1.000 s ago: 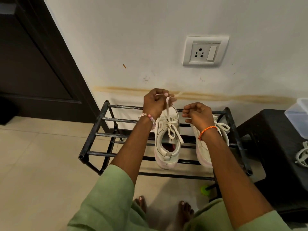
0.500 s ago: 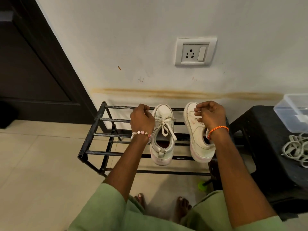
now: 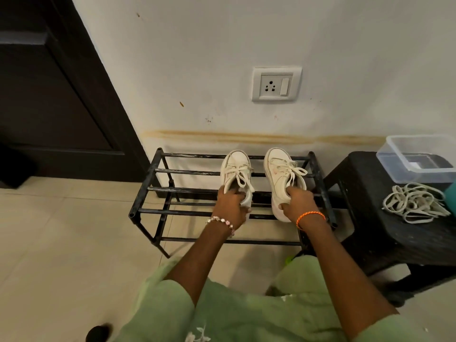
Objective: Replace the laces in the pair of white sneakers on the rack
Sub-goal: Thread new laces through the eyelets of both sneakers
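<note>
Two white sneakers stand side by side on the top bars of the black metal rack [image 3: 150,178], toes toward the wall. Both are laced and tied in bows. My left hand [image 3: 232,203] grips the heel of the left sneaker [image 3: 235,169], fingers curled into its opening. My right hand [image 3: 297,202] grips the heel of the right sneaker [image 3: 278,169] in the same way. A loose pile of white laces [image 3: 414,202] lies on the black stool [image 3: 370,218] to the right.
A clear plastic box [image 3: 419,157] sits at the back of the stool. A wall socket [image 3: 276,83] is above the rack. A dark door [image 3: 49,95] stands at the left. Tiled floor [image 3: 61,243] lies in front of the rack.
Both hands left the laces near the toes and dropped to the heels, now gripping each sneaker. The bows lie tied on both sneakers. The camera has shifted left and lower.
</note>
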`<action>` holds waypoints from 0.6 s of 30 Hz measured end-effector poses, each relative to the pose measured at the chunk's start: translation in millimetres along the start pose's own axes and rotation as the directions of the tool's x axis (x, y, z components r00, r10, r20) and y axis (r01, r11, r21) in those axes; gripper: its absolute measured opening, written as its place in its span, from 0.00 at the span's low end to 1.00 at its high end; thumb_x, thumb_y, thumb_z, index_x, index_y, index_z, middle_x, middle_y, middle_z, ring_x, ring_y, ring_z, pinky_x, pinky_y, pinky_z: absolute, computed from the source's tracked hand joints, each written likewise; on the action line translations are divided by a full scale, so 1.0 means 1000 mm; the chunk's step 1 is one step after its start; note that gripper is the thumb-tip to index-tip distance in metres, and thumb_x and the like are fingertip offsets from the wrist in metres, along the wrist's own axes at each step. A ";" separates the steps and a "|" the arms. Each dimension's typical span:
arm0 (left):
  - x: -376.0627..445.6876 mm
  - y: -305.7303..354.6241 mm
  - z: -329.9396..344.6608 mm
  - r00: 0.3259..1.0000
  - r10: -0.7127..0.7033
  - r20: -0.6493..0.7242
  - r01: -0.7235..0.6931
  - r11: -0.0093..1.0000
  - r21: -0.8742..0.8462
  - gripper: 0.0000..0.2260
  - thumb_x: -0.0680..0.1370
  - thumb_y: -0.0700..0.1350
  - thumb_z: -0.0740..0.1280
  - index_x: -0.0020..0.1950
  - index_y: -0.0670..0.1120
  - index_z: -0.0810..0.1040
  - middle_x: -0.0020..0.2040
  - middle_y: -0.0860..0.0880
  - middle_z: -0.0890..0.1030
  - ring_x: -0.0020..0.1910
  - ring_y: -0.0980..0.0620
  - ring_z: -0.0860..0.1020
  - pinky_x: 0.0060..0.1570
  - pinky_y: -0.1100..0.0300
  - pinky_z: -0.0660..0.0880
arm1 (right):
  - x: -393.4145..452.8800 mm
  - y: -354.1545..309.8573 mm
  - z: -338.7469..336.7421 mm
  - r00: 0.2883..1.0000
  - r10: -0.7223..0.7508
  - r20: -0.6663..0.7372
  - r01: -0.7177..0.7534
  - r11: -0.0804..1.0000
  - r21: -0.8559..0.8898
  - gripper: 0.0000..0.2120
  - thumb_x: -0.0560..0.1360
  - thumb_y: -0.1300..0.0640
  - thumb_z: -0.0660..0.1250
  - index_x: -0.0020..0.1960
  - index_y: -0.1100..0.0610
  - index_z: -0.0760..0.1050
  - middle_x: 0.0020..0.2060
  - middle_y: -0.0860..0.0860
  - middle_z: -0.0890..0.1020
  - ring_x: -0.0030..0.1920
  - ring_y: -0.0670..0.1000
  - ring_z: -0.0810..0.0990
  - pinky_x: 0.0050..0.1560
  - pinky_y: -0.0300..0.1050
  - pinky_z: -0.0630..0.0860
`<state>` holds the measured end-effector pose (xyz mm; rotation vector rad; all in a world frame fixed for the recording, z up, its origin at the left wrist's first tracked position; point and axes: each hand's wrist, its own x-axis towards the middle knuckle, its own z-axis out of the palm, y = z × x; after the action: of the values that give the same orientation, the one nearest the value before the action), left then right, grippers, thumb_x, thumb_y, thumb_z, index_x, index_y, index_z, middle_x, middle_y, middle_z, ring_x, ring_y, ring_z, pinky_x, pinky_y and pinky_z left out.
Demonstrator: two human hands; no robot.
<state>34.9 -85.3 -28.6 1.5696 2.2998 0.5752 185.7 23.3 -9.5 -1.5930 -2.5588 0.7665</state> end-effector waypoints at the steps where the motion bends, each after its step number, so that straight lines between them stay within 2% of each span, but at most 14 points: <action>1: 0.000 -0.001 0.002 0.999 -0.004 -0.039 0.001 0.997 -0.079 0.13 0.75 0.45 0.69 0.57 0.42 0.80 0.60 0.45 0.78 0.65 0.43 0.67 0.64 0.56 0.63 | 0.000 -0.001 0.001 1.000 -0.015 -0.021 0.015 1.000 0.023 0.17 0.72 0.61 0.69 0.61 0.62 0.75 0.56 0.61 0.79 0.60 0.61 0.74 0.62 0.50 0.72; 4: 0.006 -0.001 -0.003 0.997 -0.025 -0.079 0.014 0.991 -0.137 0.09 0.74 0.44 0.70 0.49 0.40 0.82 0.50 0.42 0.82 0.56 0.43 0.75 0.60 0.56 0.66 | -0.004 -0.012 0.004 0.995 -0.078 -0.067 0.082 0.995 0.057 0.16 0.71 0.63 0.71 0.58 0.63 0.77 0.54 0.62 0.80 0.57 0.60 0.77 0.58 0.46 0.72; 7: 0.012 0.004 -0.010 1.000 -0.019 -0.021 0.018 0.999 -0.032 0.08 0.75 0.45 0.69 0.47 0.40 0.82 0.44 0.42 0.83 0.48 0.44 0.78 0.58 0.58 0.65 | -0.002 -0.028 0.016 0.985 -0.137 -0.107 0.147 0.984 0.099 0.14 0.70 0.64 0.72 0.55 0.63 0.79 0.51 0.61 0.81 0.55 0.60 0.78 0.56 0.47 0.74; 11: 0.014 0.003 -0.008 0.999 -0.008 0.032 0.006 0.998 0.067 0.09 0.76 0.46 0.66 0.48 0.42 0.82 0.44 0.43 0.83 0.47 0.43 0.79 0.64 0.56 0.64 | 0.005 -0.038 0.020 0.991 -0.118 -0.062 0.122 0.991 0.062 0.09 0.70 0.61 0.71 0.51 0.59 0.78 0.46 0.59 0.81 0.55 0.62 0.75 0.53 0.49 0.75; 15: 0.015 0.006 -0.016 0.999 -0.015 0.043 0.013 0.998 0.063 0.10 0.75 0.47 0.67 0.48 0.40 0.81 0.45 0.40 0.83 0.48 0.40 0.79 0.54 0.56 0.69 | 0.004 -0.042 0.004 0.993 -0.120 -0.016 0.120 0.993 -0.011 0.12 0.70 0.57 0.73 0.52 0.58 0.78 0.49 0.58 0.81 0.54 0.61 0.77 0.52 0.49 0.75; 18: 0.014 0.014 -0.039 1.000 -0.008 0.024 0.008 0.999 0.038 0.12 0.74 0.47 0.69 0.51 0.40 0.80 0.49 0.38 0.82 0.51 0.38 0.78 0.47 0.55 0.71 | -0.001 -0.053 -0.017 0.989 -0.150 -0.020 0.149 0.988 -0.050 0.15 0.70 0.56 0.72 0.56 0.58 0.77 0.53 0.59 0.80 0.56 0.61 0.77 0.52 0.46 0.73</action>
<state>23.8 -73.7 12.1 1.5749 2.3110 0.5114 146.3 10.3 28.3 -1.3929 -2.6614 0.6732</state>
